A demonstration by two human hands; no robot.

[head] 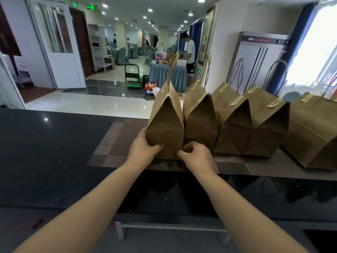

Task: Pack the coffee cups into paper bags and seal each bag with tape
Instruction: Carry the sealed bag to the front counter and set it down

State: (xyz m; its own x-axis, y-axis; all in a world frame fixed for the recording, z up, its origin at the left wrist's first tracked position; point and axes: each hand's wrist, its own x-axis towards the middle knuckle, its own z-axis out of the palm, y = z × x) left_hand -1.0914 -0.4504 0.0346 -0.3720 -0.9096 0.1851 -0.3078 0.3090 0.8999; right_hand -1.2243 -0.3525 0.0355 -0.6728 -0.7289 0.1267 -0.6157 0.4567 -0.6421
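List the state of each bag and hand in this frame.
Leftmost paper bag: upright, top folded shut, held at its base.
Four other paper bags: upright in a row, taped shut.
Left hand: grips the leftmost bag's lower left side.
Right hand: fingers curled at the bag's lower right corner.

One head-worn camera looks forward and slightly down across the dark counter [54,143] from its near edge, close above both forearms, hall beyond.
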